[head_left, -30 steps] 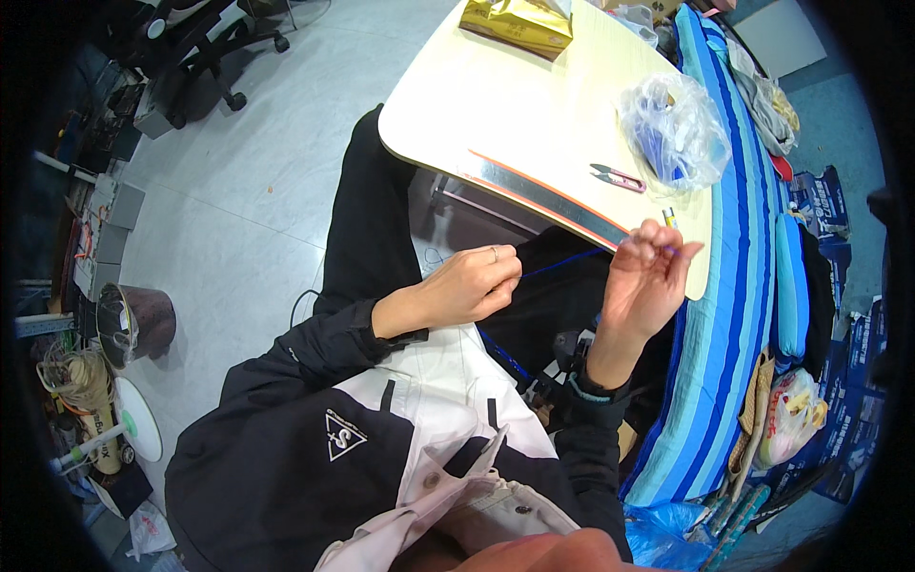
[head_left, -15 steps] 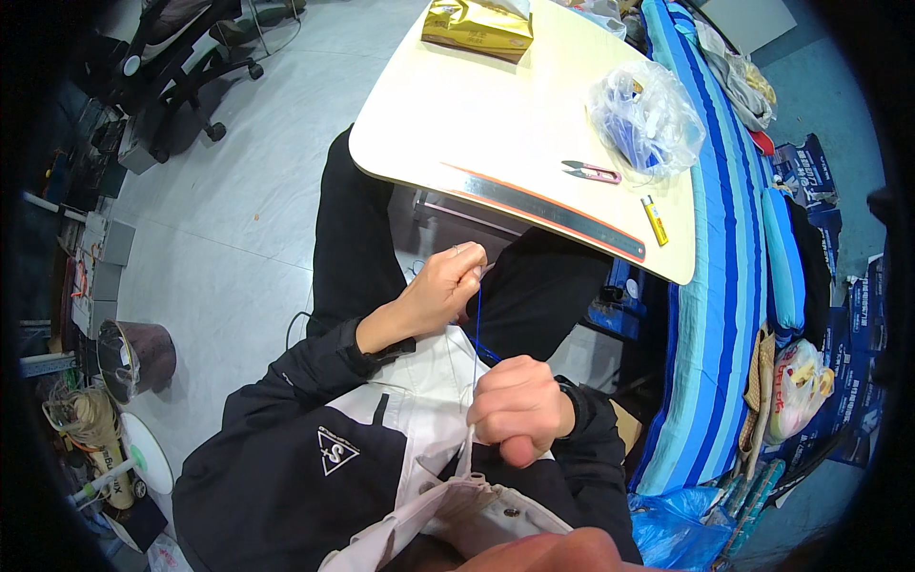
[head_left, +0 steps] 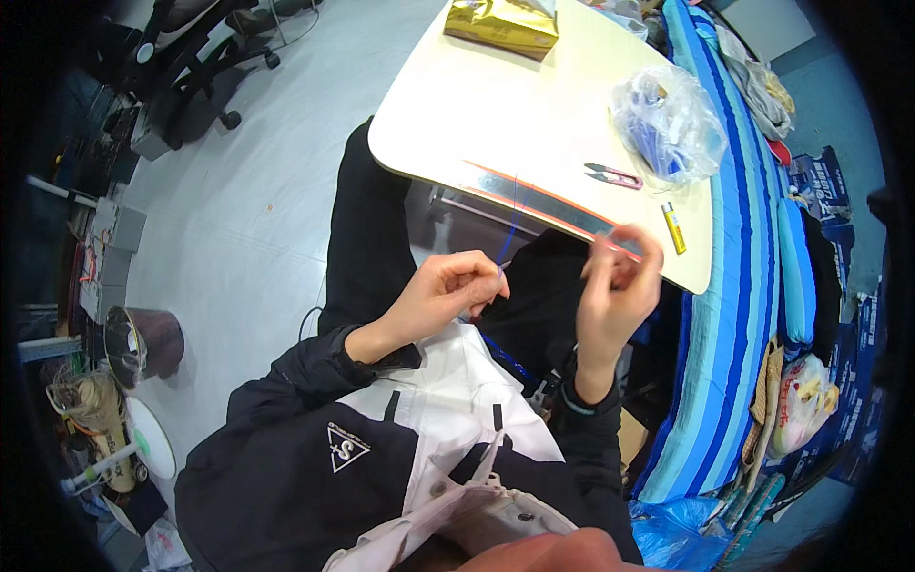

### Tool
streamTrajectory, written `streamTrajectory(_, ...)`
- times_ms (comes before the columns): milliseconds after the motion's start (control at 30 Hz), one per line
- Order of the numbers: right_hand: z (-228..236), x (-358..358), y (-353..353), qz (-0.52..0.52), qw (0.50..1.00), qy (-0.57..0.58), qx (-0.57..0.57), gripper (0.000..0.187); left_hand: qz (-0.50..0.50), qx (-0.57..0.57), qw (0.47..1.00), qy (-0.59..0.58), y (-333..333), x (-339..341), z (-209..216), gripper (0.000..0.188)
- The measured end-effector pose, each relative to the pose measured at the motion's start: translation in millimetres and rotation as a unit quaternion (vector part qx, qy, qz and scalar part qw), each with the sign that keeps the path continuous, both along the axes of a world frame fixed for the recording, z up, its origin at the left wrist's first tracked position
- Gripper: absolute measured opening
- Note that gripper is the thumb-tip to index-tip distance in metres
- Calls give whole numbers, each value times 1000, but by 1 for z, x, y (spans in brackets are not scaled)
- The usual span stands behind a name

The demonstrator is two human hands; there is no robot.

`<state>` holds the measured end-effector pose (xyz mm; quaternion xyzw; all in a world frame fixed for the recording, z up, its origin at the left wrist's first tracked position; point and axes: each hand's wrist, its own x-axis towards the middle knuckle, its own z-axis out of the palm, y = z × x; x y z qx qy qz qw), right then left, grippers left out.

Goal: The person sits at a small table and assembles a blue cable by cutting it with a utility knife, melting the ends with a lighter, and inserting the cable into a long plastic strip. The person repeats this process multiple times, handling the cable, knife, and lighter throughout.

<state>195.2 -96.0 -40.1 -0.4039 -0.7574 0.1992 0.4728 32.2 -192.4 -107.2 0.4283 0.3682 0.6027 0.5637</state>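
Grey floor spreads under a cream round-cornered table (head_left: 496, 105), whose near edge carries a long metal ruler (head_left: 548, 202). Seated before it, the person holds both hands above the lap. The left hand (head_left: 448, 296) has its fingertips pressed together, pinching the lower end of a thin blue thread (head_left: 513, 214) that rises from the pinch toward the table edge. The right hand (head_left: 615, 291) is raised just below the ruler, blurred; its fingers curl inward near the thumb, but whether they grip anything cannot be told. Judging from this, the thread is being drawn out or held taut, perhaps against the ruler for length. The next move seems to call for the right hand to catch the thread's upper part while the left keeps its pinch steady. On the table lie small thread snips (head_left: 613, 174), a yellow lighter (head_left: 673, 227), a clear plastic bag (head_left: 667, 124) with blue contents and a gold packet (head_left: 500, 24).
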Motion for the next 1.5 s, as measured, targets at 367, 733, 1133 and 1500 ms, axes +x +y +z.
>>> streamTrajectory(367, -46, -10, -41, 299, 822, 165, -456, 17, 119, 5, 990, 78, -4, -3, 8, 11)
streamTrajectory(733, -42, -8, -44, 244, 857, 207, -405, 17, 84, -14, 992, 88, -9, -4, 15, 9)
streamTrajectory(1133, -43, -10, -43, 242, 875, 188, -375, 16, 137, -1, 986, 95, -6, 2, 18, 5)
streamTrajectory(1500, -31, 22, 6, 366, 774, 208, -472, 14, 180, 153, 916, 324, 7, -54, 21, 7)
